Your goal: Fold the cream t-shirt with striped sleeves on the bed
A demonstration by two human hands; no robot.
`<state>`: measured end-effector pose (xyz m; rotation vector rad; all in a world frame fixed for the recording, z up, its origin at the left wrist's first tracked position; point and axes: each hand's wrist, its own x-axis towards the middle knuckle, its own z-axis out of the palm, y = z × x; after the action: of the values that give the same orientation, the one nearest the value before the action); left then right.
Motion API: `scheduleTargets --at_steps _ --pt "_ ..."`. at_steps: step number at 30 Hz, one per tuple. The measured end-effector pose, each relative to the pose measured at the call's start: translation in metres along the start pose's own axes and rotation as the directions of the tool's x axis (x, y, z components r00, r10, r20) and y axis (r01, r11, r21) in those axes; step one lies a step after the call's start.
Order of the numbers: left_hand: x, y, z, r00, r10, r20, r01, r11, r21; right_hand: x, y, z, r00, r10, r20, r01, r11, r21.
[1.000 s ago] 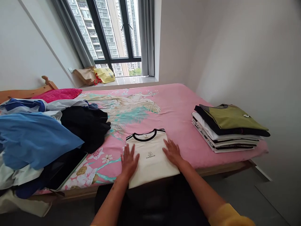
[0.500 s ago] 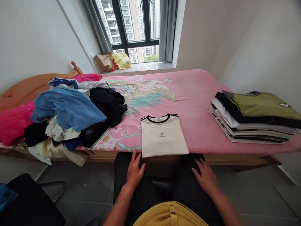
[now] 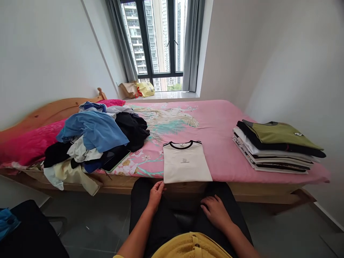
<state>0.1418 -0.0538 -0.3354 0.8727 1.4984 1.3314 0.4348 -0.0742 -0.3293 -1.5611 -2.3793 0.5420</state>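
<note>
A folded cream T-shirt (image 3: 186, 167) with black collar trim and a small chest print lies flat at the bed's front edge, collar toward the window. My left hand (image 3: 156, 197) is closed in a pinch at the shirt's near left corner. On my right thigh rests my right hand (image 3: 215, 211), its fingers loosely bent and a little apart, holding nothing. To the right stands a stack of folded clothes (image 3: 276, 147), topped by an olive-green shirt. A loose heap of clothes (image 3: 94, 130) lies to the left, a blue garment on top.
A dark-screened tablet or phone (image 3: 116, 160) lies at the heap's near side. Pink bedding (image 3: 215, 125) covers the bed. On the windowsill are a brown paper bag (image 3: 128, 89) and a yellow bag (image 3: 146, 89). A black chair (image 3: 29, 229) stands at lower left.
My left hand has gone from lying spread on the thigh to pinching the shirt's corner. My right hand has slid inward along the thigh. The camera view has tilted up.
</note>
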Motion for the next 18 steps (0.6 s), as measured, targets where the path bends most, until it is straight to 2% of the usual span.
scheduleTargets --at_steps 6,11,14,16,18 --pt "0.011 -0.002 0.004 0.998 -0.068 0.005 0.068 0.995 -0.079 0.011 0.000 0.001 0.998 0.053 -0.017 -0.052 0.997 0.049" --pt "0.015 0.002 0.004 0.995 -0.086 0.057 0.093 0.988 -0.126 0.018 -0.002 0.005 0.997 0.070 -0.045 -0.068 0.997 0.049" --pt "0.017 0.001 0.006 0.987 -0.116 0.111 0.139 0.963 -0.230 0.021 -0.001 0.007 0.995 0.079 -0.067 -0.074 0.995 0.074" --pt "0.018 -0.001 0.007 0.983 -0.112 0.148 0.152 0.942 -0.300 0.023 0.003 0.010 0.990 0.102 -0.102 -0.086 0.985 0.150" --pt "0.019 -0.004 0.007 0.981 -0.102 0.165 0.154 0.927 -0.343 0.027 0.009 0.013 0.979 0.156 -0.128 -0.112 0.948 0.299"
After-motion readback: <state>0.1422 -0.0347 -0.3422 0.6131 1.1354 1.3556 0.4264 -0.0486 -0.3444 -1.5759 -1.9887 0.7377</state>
